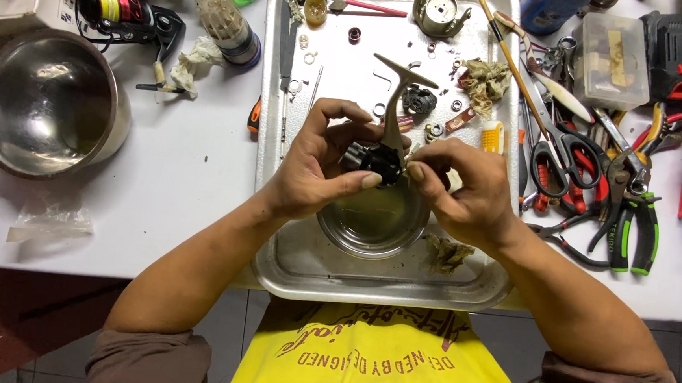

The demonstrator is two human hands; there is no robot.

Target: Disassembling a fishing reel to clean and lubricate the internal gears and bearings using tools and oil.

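I keep the black reel body [381, 161] pinched in my left hand [319, 162], fingers curled shut round it, right over the small steel bowl [372, 221] to catch drips, while my right hand [463, 191] closes thumb and fingertips on its side.

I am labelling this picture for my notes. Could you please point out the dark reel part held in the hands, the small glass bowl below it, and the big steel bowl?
dark reel part [380, 161], head view, on its black body.
small glass bowl [373, 221], head view, on its inside.
big steel bowl [43, 102], head view, on its inner wall.
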